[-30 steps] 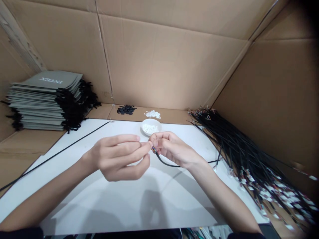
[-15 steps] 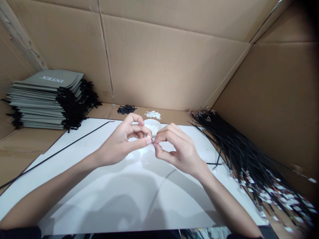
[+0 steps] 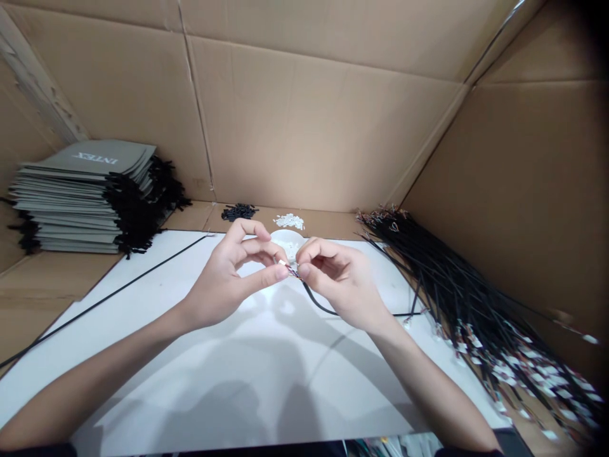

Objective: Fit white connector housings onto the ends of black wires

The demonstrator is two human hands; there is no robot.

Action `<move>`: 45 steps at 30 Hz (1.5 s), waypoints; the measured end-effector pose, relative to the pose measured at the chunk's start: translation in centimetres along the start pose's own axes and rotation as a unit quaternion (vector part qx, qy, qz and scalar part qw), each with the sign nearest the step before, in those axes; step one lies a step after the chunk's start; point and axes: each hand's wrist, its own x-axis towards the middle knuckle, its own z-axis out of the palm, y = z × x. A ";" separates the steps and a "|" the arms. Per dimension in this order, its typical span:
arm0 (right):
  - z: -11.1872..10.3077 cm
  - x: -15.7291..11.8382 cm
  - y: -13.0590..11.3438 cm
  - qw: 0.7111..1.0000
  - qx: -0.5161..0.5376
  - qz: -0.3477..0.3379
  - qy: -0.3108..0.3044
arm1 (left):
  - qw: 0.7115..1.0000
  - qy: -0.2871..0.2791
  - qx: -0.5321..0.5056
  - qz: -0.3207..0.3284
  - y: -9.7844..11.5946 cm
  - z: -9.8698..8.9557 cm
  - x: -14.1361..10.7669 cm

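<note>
Between finger and thumb, my left hand [image 3: 221,279] pinches a small white connector [image 3: 282,263] above the white board. Thin coloured wires [image 3: 294,273] run from it into a black cable [image 3: 316,304], which bends down and passes behind my right hand [image 3: 345,279]. That hand is closed in a pinch beside the wires, at what looks like a thin wire end; its fingertips partly hide it. Just behind my fingers stands a white dish [image 3: 288,238] with small white pieces in it.
Black sleeves [image 3: 239,211] and white connector housings [image 3: 289,221] lie in small piles behind the board. A bundle of black cables [image 3: 442,285] fills the right side. Grey INTEX bags [image 3: 80,197] are stacked left, near a single black cable [image 3: 128,279]. Cardboard walls [image 3: 304,120] surround the board [image 3: 200,393].
My right fingers have shifted slightly, and more of the coloured wires shows between my hands. The black cable's bend is now visible below them. The camera view has moved slightly.
</note>
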 end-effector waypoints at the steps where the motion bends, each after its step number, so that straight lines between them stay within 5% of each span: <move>1: 0.2 0.0 0.2 0.999 -0.018 -0.028 0.020 | 0.999 -0.003 -0.023 -0.026 0.0 -0.1 0.1; 6: 1.0 -0.5 0.4 0.948 -0.225 -0.209 0.087 | 0.993 -0.052 -0.040 -0.103 0.4 -0.7 0.6; 10: 1.2 -0.8 0.6 0.907 -0.309 -0.275 0.081 | 0.992 -0.083 0.014 -0.093 1.0 -1.2 0.6; 14: 1.2 -0.9 0.5 0.920 -0.295 -0.251 0.054 | 0.987 -0.108 0.098 -0.060 1.7 -1.7 0.4; 20: 1.3 -1.3 -0.5 0.958 -0.229 -0.173 0.026 | 0.989 -0.096 0.002 -0.117 1.5 -2.4 0.5; 29: 1.1 -2.0 -1.8 0.928 -0.328 -0.177 0.005 | 0.958 -0.054 -0.143 -0.242 1.1 -1.5 0.7; 45: 1.2 -1.9 -2.0 0.904 -0.396 -0.160 -0.028 | 0.971 -0.060 -0.062 -0.224 0.9 -1.5 0.7</move>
